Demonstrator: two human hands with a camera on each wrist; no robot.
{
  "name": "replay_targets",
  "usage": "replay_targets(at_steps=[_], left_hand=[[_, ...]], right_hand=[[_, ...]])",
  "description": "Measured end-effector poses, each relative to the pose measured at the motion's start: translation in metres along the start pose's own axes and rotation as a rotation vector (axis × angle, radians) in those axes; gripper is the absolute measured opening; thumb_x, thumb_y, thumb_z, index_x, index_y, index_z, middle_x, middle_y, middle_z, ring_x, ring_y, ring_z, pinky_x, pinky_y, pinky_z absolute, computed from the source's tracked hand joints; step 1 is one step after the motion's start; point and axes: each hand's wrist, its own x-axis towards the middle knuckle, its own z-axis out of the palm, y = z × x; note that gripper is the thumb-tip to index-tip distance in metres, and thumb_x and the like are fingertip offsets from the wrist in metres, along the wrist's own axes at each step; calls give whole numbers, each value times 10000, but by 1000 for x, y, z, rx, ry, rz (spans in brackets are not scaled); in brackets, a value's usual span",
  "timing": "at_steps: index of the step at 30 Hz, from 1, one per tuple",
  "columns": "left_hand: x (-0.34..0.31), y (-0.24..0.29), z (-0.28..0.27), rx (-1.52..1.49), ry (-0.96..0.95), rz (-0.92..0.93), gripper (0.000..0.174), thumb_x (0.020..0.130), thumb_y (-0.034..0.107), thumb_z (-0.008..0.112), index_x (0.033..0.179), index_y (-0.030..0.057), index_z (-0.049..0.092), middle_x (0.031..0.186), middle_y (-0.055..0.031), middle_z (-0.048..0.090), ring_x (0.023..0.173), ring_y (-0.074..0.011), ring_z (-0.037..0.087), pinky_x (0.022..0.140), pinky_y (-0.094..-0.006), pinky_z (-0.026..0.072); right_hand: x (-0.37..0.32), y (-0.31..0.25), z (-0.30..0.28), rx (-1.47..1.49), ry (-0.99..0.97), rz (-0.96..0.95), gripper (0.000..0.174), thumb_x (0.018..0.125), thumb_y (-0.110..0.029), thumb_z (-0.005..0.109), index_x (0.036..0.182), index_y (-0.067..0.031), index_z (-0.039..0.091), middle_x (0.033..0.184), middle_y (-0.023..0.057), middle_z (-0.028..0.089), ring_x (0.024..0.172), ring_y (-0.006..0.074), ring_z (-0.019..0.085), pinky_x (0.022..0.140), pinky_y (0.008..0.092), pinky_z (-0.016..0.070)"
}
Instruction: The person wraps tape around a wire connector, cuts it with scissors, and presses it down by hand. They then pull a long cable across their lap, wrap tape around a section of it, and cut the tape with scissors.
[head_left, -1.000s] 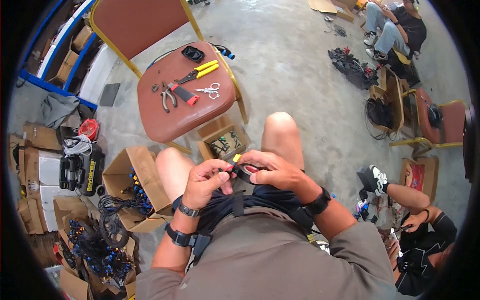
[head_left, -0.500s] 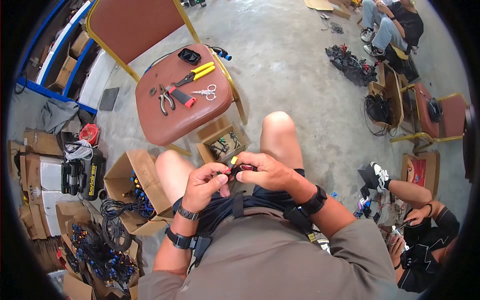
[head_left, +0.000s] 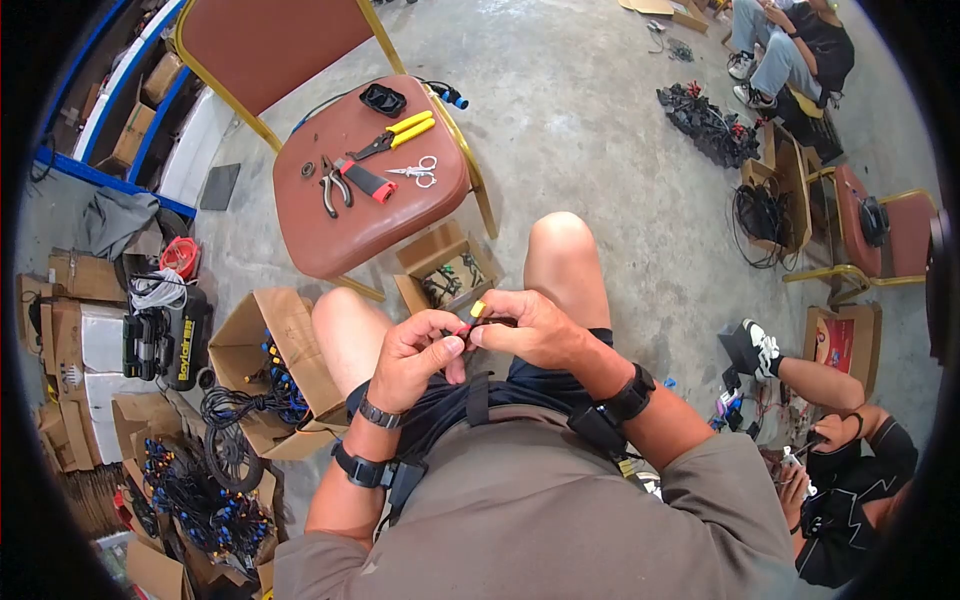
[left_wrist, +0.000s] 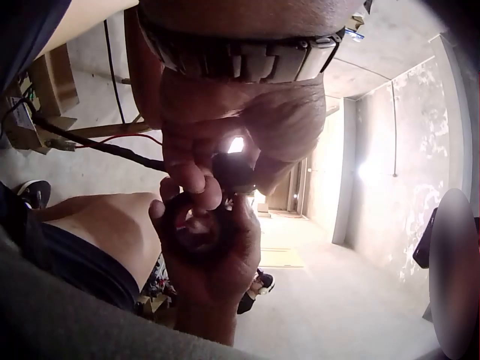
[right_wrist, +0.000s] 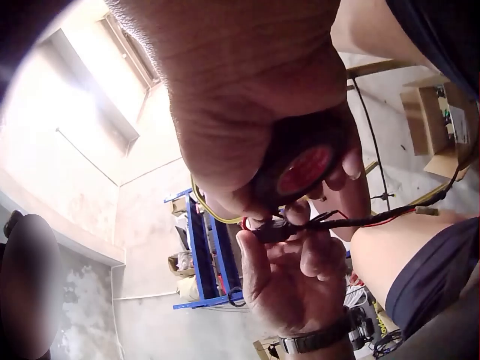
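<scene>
Above the lap, the left hand (head_left: 418,358) pinches a thin black cable (right_wrist: 369,221) with red wires between thumb and fingers. The right hand (head_left: 537,330), close against it, grips a roll of black tape (right_wrist: 262,187) with a red core. In the right wrist view the roll lies under the palm, right above the cable, and right fingertips meet the left ones at a dark thickened part of it. A yellow connector end (head_left: 479,309) sticks up by the right fingers in the head view. There the right hand hides most of the roll.
A chair (head_left: 330,235) ahead bears pliers (head_left: 335,185), a yellow-handled stripper (head_left: 395,135), a red-and-black tool (head_left: 370,182) and scissors (head_left: 418,171). Small parts lie in a carton (head_left: 445,270) under it. Boxes of cables (head_left: 285,370) stand at left. Two people sit at right.
The tape roll, seen face-on in the right hand a second ago, has turned under that hand and mostly out of sight. Right fingertips are now closer to the left ones.
</scene>
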Motion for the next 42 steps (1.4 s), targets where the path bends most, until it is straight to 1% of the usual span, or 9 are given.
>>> replay_targets(at_steps=[6, 18, 21, 23, 26, 31, 35, 39, 42], left_hand=[[2, 0, 0, 9, 11, 2, 184, 925, 96, 629, 1094, 27, 607, 891, -99, 679, 617, -152, 628, 558, -268, 524], [3, -5, 2, -20, 64, 76, 167, 920, 99, 641, 1063, 16, 612, 889, -105, 679, 605, -156, 628, 551, -269, 527], [-1, -11, 2, 34, 62, 68, 170, 921, 101, 643, 1062, 12, 612, 914, -111, 678, 625, -162, 635, 565, -272, 533], [-4, -19, -1, -8, 71, 29, 172, 920, 95, 643, 1065, 10, 612, 934, -109, 676, 640, -162, 639, 570, -273, 535], [0, -13, -1, -81, 82, -12, 152, 919, 77, 640, 1053, 8, 621, 984, -97, 671, 696, -163, 656, 606, -276, 547], [3, -10, 3, 11, 104, 8, 123, 898, 37, 666, 1013, 2, 638, 1000, -82, 665, 747, -147, 661, 661, -269, 555], [6, -11, 5, -10, 93, 84, 138, 872, 1, 690, 998, -7, 636, 1010, -72, 652, 769, -120, 642, 672, -250, 543], [7, -11, 5, -13, 93, 114, 134, 846, -16, 711, 957, -8, 636, 1026, -79, 622, 768, -106, 614, 678, -233, 532], [7, -14, 5, 87, 124, 134, 159, 792, -47, 744, 914, 6, 657, 1030, -72, 621, 890, -123, 605, 774, -258, 502]], right_hand=[[2, 3, -3, -74, 16, 12, 133, 845, -110, 678, 922, -4, 656, 813, 26, 658, 785, 79, 576, 689, 261, 475], [8, 5, -2, 45, 62, 22, 81, 788, -70, 676, 832, -2, 672, 782, 57, 660, 766, 104, 597, 680, 277, 476], [8, 4, -2, -67, 77, -45, 98, 784, -86, 663, 814, 7, 665, 780, 93, 661, 740, 146, 616, 657, 302, 476], [5, 3, -1, -294, 134, -87, 127, 777, -112, 649, 808, 11, 658, 766, 130, 651, 721, 198, 628, 644, 332, 476], [8, 10, -1, -296, 159, -107, 145, 773, -132, 640, 809, 8, 655, 747, 147, 639, 700, 238, 629, 633, 345, 472], [5, 1, -8, -249, 80, 92, 162, 793, -145, 663, 854, 5, 672, 717, 80, 628, 682, 105, 553, 614, 300, 455], [2, 0, -9, -149, 48, 108, 177, 815, -155, 673, 872, 12, 673, 749, 59, 648, 715, 103, 560, 644, 288, 458], [-4, 8, -7, 116, -28, 124, 227, 839, -167, 688, 976, 12, 654, 860, 21, 643, 802, 85, 549, 699, 264, 451], [-15, 6, -10, 142, -35, 152, 251, 843, -156, 684, 1029, 7, 640, 883, 1, 617, 828, 80, 535, 724, 254, 444]])
